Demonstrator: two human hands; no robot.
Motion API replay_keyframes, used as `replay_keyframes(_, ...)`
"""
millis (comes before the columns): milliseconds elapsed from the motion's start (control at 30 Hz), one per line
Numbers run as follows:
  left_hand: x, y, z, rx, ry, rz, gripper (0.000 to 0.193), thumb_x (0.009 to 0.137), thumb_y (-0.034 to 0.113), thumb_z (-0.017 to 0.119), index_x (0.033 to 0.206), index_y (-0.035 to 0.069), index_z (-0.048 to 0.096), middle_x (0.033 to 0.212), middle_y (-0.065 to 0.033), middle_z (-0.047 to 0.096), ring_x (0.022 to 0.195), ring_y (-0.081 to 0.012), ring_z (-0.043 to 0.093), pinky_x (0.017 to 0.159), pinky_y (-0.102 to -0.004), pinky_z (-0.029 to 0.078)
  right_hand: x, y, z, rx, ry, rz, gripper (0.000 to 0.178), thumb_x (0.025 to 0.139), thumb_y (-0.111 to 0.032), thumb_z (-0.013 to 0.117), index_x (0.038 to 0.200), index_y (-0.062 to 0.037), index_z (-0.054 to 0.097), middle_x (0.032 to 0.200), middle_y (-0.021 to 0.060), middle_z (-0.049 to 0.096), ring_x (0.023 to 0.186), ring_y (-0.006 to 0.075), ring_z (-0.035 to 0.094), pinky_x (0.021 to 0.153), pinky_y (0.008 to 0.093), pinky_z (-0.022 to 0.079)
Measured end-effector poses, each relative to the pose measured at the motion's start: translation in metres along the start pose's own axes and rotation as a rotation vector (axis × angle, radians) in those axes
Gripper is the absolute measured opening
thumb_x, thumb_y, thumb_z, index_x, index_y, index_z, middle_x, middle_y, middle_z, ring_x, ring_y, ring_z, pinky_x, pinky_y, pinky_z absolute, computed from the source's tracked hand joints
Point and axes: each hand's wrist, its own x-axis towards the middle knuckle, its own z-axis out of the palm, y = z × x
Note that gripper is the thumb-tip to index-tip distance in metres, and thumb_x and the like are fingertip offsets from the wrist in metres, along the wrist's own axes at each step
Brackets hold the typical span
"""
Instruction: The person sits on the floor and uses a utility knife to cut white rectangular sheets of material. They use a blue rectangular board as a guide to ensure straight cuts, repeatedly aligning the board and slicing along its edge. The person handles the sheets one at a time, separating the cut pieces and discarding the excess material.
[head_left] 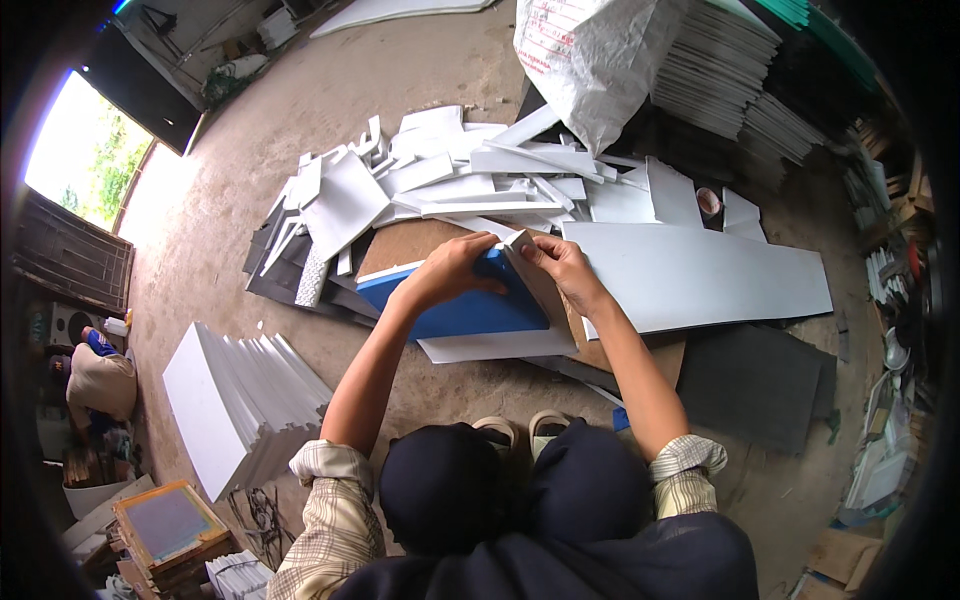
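A flat block with a blue face (470, 313) and a pale edge stands tilted in front of me over a brown board (405, 243). My left hand (455, 268) is closed over its upper edge, fingers lying across the blue face. At its right end my right hand (568, 268) pinches the top corner of a narrow whitish strip (517, 240) that runs along the block's side. Whether that strip is fixed to the block I cannot tell. A white sheet (495, 347) lies under the block. Beside my right forearm is a large white foam sheet (710, 280).
White foam offcuts (450, 180) are heaped beyond my hands. A white sack (595, 75) and stacked white sheets (715, 70) stand at the far right. Left of me are upright white panels (235, 410) and a framed screen (170, 525). Dark sheets (750, 385) lie right.
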Motion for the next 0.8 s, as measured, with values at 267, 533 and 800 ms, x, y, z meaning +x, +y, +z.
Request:
replay_keyframes(267,-0.011,0.045,-0.022,0.236,0.015,-0.04,0.049,0.064,0.018,0.071,0.104,0.0,0.049,0.102,-0.0163,0.056,0.098,-0.0342,0.053,0.08,-0.0401,0.044,-0.007,-0.017,0.01,0.176,0.019,0.021,0.023,0.084,-0.025,0.06,0.095,-0.0047,0.062,0.085,-0.0006,0.062,0.075,0.0042,0.055,0.069,0.0191,0.044)
replay_keyframes(533,0.016,-0.019,0.009,0.152,0.188,-0.009,0.059,0.062,0.02,0.075,0.105,0.002,0.039,0.093,-0.0215,0.058,0.091,-0.0385,0.055,0.074,-0.042,0.045,0.017,0.057,-0.028,-0.522,0.105,-0.189,0.024,0.085,-0.011,0.053,0.106,0.0017,0.055,0.094,0.0074,0.062,0.087,0.0137,0.056,0.078,0.0262,0.043)
replay_keyframes(800,0.035,-0.084,0.039,0.115,0.293,0.012,0.063,0.056,0.024,0.08,0.1,0.002,0.042,0.093,-0.0179,0.053,0.09,-0.034,0.049,0.081,-0.04,0.041,0.014,0.099,-0.018,-0.574,0.478,-0.102,0.029,0.086,-0.021,0.052,0.103,0.0026,0.053,0.089,0.0191,0.061,0.076,0.0276,0.059,0.068,0.0334,0.045)
